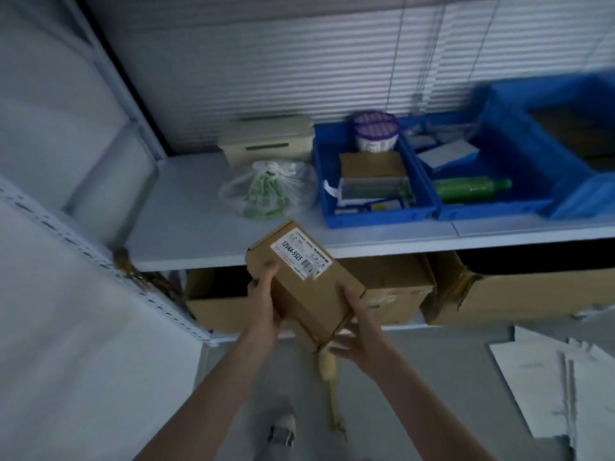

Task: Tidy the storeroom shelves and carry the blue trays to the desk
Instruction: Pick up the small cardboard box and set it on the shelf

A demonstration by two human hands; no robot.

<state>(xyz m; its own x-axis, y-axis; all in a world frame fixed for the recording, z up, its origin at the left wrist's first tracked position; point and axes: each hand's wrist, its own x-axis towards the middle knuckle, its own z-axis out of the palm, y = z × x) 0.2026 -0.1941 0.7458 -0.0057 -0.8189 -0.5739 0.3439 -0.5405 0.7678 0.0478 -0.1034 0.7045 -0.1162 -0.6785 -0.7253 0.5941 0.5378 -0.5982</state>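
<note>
A small brown cardboard box [299, 281] with a white label is in the air in front of the shelf's front edge. My left hand [264, 299] grips its left side, thumb on top. My right hand [357, 331] holds its lower right end from below. On the grey shelf [186, 221] stand three blue trays: a left tray [376, 214] with a purple-lidded tub and small boxes, a middle tray [492, 204] with a green bottle and papers, and a deeper blurred tray [572, 128] at the right.
A knotted clear bag of green items [269, 188] and a cream box [266, 141] sit on the shelf left of the trays. Large cardboard cartons [392, 291] fill the shelf below. White sheets [549, 387] lie on the floor at right. A white upright [83, 254] borders the left.
</note>
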